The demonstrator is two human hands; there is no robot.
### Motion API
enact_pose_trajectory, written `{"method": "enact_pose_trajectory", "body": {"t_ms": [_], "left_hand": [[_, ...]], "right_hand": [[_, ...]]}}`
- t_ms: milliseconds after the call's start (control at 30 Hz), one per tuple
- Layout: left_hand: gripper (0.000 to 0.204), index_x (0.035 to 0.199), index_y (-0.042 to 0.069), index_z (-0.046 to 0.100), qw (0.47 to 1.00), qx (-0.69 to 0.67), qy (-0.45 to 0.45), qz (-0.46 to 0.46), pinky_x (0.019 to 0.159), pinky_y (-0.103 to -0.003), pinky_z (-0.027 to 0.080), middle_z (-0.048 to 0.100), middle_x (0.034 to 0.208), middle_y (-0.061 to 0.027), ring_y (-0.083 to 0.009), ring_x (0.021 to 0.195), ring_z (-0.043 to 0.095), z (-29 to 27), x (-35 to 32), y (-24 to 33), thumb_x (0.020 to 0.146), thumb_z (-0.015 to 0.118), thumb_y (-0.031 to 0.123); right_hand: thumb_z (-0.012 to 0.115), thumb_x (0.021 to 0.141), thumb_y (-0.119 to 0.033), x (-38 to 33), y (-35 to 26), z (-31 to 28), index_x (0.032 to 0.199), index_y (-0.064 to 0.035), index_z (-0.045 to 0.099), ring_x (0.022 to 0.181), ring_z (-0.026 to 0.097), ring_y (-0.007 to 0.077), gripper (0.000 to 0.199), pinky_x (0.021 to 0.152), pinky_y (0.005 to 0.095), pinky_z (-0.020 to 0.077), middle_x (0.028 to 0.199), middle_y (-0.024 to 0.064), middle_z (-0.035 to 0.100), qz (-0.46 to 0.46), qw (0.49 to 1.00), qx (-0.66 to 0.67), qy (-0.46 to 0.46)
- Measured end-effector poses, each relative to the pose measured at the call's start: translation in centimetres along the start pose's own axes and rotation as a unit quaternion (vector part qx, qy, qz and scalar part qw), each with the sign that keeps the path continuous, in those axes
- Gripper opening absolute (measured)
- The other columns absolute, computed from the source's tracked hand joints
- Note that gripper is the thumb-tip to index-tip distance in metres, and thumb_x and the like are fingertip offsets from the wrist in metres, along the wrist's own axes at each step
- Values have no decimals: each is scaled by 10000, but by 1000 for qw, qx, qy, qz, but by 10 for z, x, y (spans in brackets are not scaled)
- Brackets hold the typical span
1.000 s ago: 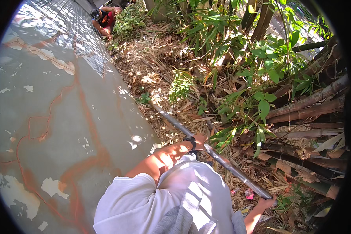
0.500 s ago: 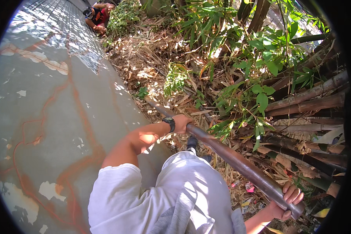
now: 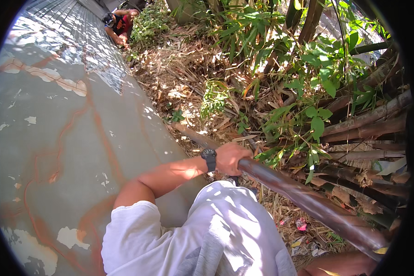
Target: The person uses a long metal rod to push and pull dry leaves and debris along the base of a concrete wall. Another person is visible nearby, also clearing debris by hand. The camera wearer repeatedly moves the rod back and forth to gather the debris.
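A long, smooth brown pole slants across in front of me, thick at the lower right and narrower toward its far end. My left hand, with a black watch on the wrist, is wrapped round its middle. The far end of the pole lies over dry leaf litter beside the grey wall. At the lower right, my right forearm reaches toward the pole's near end. My right hand's fingers are hidden there, near the picture's dark rim.
A grey wall with orange-brown streaks and peeling patches runs along my left. Bamboo stalks and leafy shoots crowd the right. Dry leaves cover the ground. Another person crouches by the wall at the far left.
The pole and my left hand have shifted right and slightly down, the pole's near end now reaching the rim. My right hand's fingers, seen gripping that end before, have gone out of sight.
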State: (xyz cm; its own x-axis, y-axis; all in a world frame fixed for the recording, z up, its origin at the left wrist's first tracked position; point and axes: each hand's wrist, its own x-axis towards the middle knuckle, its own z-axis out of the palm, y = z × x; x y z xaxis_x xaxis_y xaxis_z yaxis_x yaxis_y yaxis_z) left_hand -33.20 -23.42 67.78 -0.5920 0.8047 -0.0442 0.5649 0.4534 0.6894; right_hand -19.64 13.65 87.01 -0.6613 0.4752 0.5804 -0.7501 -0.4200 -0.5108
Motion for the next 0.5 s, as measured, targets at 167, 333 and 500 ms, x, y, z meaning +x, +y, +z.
{"method": "enact_pose_trajectory", "body": {"t_ms": [167,333,500], "left_hand": [[411,1016,120,659,994,0,-55,-96,818,-461,551,711,939,-135,-336,907,693,71,-14,-134,627,780,173],[484,1109,123,672,982,26,-76,-172,840,-478,544,715,968,-153,-372,945,684,162,-2,-141,640,765,199],[486,1116,131,690,955,34,-225,-190,809,-474,552,729,924,-164,-373,928,697,159,15,-126,635,741,170]], "right_hand": [[707,825,-194,-48,3,-51,1088,-105,419,848,468,169,400,904,370,363,916,17,441,102,985,-107,93],[677,890,-229,-94,-32,-99,1138,-109,430,935,471,181,370,974,390,384,973,31,453,176,962,-135,159],[645,960,-217,-123,-53,-121,1098,-84,496,964,504,192,242,1003,404,414,980,47,504,162,940,-145,265]]}}
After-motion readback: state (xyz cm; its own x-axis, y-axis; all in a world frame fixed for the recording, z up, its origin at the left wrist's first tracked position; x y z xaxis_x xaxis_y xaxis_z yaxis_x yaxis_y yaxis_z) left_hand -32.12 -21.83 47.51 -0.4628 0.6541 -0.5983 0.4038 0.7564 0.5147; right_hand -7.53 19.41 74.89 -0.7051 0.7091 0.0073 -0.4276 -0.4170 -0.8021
